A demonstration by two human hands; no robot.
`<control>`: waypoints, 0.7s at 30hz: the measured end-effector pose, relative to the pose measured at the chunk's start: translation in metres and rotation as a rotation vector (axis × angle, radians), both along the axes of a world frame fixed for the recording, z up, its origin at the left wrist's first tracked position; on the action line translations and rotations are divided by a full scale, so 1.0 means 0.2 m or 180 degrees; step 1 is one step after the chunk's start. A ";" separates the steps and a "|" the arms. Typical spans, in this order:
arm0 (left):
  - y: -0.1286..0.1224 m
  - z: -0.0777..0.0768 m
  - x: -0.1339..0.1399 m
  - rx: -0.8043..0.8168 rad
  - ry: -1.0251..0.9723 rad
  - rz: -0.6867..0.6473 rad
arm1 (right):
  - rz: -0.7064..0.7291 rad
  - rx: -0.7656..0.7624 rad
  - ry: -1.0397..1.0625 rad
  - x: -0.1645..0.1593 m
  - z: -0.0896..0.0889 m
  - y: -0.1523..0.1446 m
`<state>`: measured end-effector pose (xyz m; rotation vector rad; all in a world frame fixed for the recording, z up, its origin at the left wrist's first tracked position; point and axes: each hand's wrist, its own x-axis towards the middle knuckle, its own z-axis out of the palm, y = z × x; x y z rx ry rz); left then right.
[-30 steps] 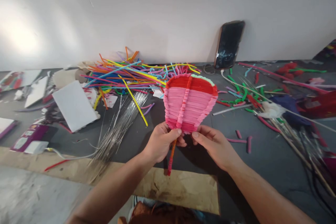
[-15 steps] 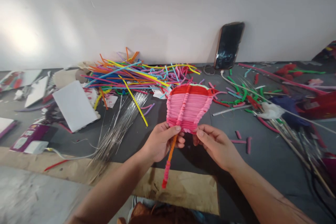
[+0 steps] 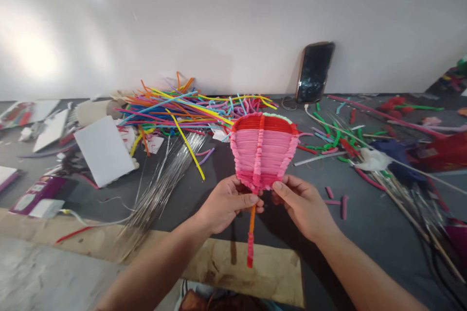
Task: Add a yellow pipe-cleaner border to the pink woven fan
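A fan-shaped piece [image 3: 246, 148] made of pink and red pipe cleaners, with an orange and pink stem, is held upright in front of me. My left hand [image 3: 233, 201] pinches the top of the stem, its thumb across the front. With thumb and fingers, my right hand [image 3: 295, 199] grips the lower right edge of the fan. A thin pale green line edges the top of the fan. The stem's red tip [image 3: 250, 261] hangs below, over a strip of brown board.
Behind lies a pile of coloured pipe cleaners [image 3: 175, 107], with a bundle of thin wires [image 3: 164, 180] nearer me. A phone [image 3: 314, 73] leans on the white wall. Left are a white box [image 3: 104, 151] and a charger [image 3: 47, 208]; short pink pieces [image 3: 344, 207] lie right.
The fan has turned more upright, and its stem has swung right to hang nearly vertical. Both hands keep hold of it. The view has shifted slightly.
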<state>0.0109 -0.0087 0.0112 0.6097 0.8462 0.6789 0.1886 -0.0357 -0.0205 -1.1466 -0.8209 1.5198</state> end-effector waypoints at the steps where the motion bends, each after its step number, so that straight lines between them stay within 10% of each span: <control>1: 0.00 0.00 0.00 0.0022 0.0044 0.0017 | -0.0034 0.0023 -0.0012 0.00 0.00 0.00; 12: -0.06 -0.05 0.05 0.0988 0.0526 0.0514 | -0.0005 0.0681 -0.0781 -0.05 0.09 -0.07; 21: -0.04 -0.03 0.05 0.0406 -0.0335 0.0627 | -0.0704 0.0669 -0.0331 -0.02 0.05 -0.04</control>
